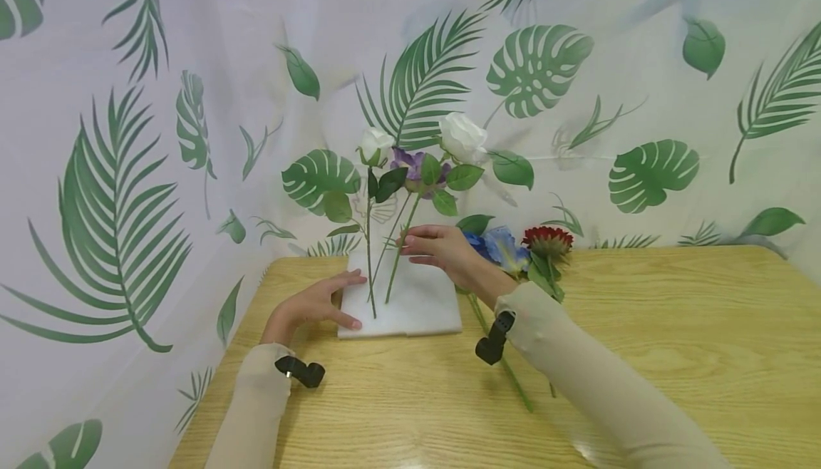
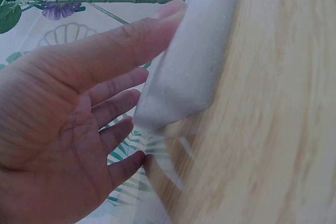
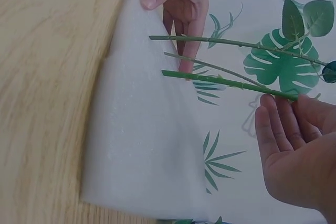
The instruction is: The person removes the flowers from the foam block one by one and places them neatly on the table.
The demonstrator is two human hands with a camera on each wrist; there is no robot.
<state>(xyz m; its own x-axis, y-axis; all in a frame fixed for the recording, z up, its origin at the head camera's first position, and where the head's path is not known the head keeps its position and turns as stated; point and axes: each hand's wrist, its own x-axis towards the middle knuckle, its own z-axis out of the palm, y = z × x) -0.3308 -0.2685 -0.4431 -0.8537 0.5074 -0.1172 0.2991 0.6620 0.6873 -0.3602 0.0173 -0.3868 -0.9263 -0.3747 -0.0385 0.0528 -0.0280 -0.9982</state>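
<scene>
Where knobbly stems [image 3: 220,81] meet a white slab [image 1: 417,312]

While our left hand [image 1: 316,303] rests fingers spread, thumb touching the smooth, foam-like slab, our right hand [image 1: 449,251] pinches the leaning stem of a large white rose [image 1: 463,137]. We see it standing beside a smaller white rose [image 1: 376,144] and a ruffled purple flower [image 1: 410,165]; the wood-grained table [image 1: 385,398] lies beneath.

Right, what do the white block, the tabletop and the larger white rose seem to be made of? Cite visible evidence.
White block: probably matt plastic foam; faintly speckled, with stems stuck in.
Tabletop: wood or wood-look laminate, lightly glossy; grain and a soft reflection show.
Larger white rose: perhaps matt fabric, from its opaque, folded look; possibly real.
</scene>
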